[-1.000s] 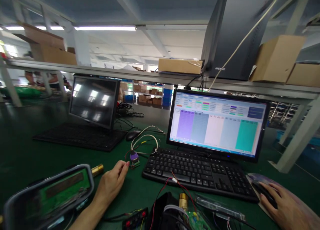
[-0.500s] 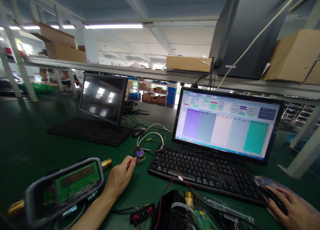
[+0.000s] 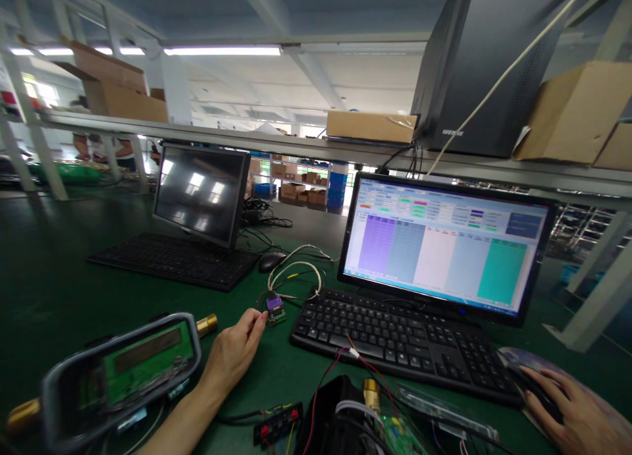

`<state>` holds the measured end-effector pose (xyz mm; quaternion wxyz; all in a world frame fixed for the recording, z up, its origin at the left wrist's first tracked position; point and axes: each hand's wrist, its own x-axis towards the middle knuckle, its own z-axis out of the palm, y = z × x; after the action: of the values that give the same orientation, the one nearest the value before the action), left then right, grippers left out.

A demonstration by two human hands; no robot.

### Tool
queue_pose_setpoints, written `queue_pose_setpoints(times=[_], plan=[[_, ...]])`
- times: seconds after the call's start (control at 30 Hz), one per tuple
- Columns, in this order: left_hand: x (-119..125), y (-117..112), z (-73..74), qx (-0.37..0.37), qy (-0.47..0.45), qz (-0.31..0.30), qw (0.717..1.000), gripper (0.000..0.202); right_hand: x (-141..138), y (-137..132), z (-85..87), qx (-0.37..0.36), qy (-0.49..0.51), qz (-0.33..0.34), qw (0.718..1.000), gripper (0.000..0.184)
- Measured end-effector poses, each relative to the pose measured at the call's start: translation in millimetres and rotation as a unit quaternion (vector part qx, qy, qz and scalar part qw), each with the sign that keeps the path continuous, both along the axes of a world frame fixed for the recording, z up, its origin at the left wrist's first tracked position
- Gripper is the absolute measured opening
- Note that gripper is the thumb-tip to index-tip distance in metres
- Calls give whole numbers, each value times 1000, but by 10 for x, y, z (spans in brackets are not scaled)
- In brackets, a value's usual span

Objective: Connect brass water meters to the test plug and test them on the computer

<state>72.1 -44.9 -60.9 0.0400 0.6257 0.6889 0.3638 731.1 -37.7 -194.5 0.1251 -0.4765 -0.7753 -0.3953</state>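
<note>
Black mouse (image 3: 543, 397), one: on the mouse pad (image 3: 538, 361), right of the keyboard (image 3: 385, 343), grasped under the right hand (image 3: 587, 412). Purple connector (image 3: 274, 302), one: on the green tabletop (image 3: 237, 303); left hand (image 3: 234, 349) beside it, fingers curled, whether gripping cannot be told. Lit monitor (image 3: 444, 244): behind keyboard. Grey-framed device (image 3: 148, 359): left of the left hand.

A long white lamp (image 3: 222, 51) glows at eleven o'clock and a lit screen (image 3: 447, 244) shines at three, but the green table (image 3: 241, 298) is dim. White glare spots the dark screen (image 3: 190, 208) at nine, and the gray-rimmed box (image 3: 148, 359) at eight looks blurry.
</note>
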Motion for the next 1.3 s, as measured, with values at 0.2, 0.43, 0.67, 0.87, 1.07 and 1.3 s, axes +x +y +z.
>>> queue_pose_setpoints(times=[0.2, 0.43, 0.67, 0.87, 1.07, 1.3], plan=[[22, -3, 47, -6, -5, 0, 1000, 33, 121, 17, -118, -34, 2, -22, 999, 40], [24, -7, 52, -15, -7, 2, 1000, 34, 156, 15, -158, -80, 54, -48, 994, 41], [19, -6, 49, -17, -8, -1, 1000, 34, 58, -5, -59, -43, 25, -25, 998, 40], [-4, 11, 22, -14, -5, -2, 1000, 34, 153, 35, -154, -65, 10, -55, 996, 41], [-18, 5, -1, -23, -12, -4, 1000, 35, 73, -8, -78, -64, 14, -48, 997, 40], [-1, 13, 15, -23, -15, -3, 1000, 36, -30, -18, 14, -47, 36, -39, 997, 41]])
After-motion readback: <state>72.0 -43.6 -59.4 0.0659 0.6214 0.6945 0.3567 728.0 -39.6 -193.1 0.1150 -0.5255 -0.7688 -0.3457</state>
